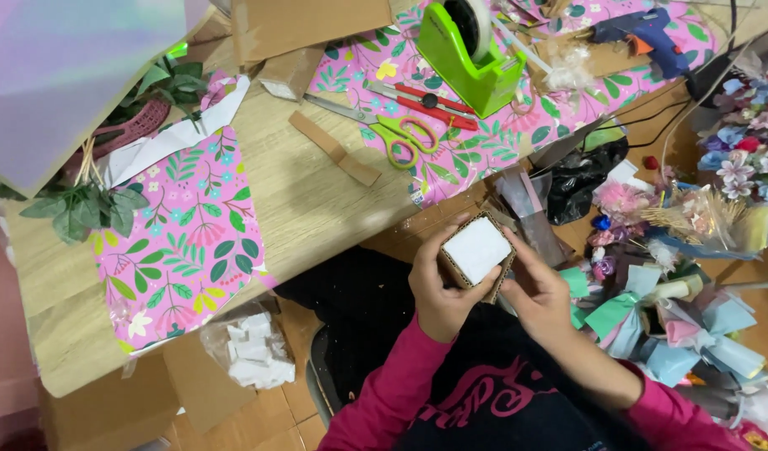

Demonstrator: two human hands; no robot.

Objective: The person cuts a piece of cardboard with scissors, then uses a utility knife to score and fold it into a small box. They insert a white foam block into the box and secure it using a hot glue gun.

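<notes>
Crowded wooden counter (317,200), patterned paper, scissors (405,134). We see left hand (438,288) and right hand (538,292) clamped around small cardboard box (476,253), held over lap beside counter edge. Risk we judge: squeeze crushes box walls; loose grip drops it into ribbon pile (668,326).

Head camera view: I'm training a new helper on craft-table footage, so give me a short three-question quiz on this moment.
1. True or false: both hands hold the small cardboard box with the white block inside.
2. Which tool lies on the pink floral paper just left of the green tape dispenser?
A. green-handled scissors
B. hammer
C. stapler
3. Fill in: the blue glue gun lies at the table's far ____ side.

Key:
1. True: the left hand and right hand grip it from either side.
2. A, the green-handled scissors.
3. Right.
</notes>
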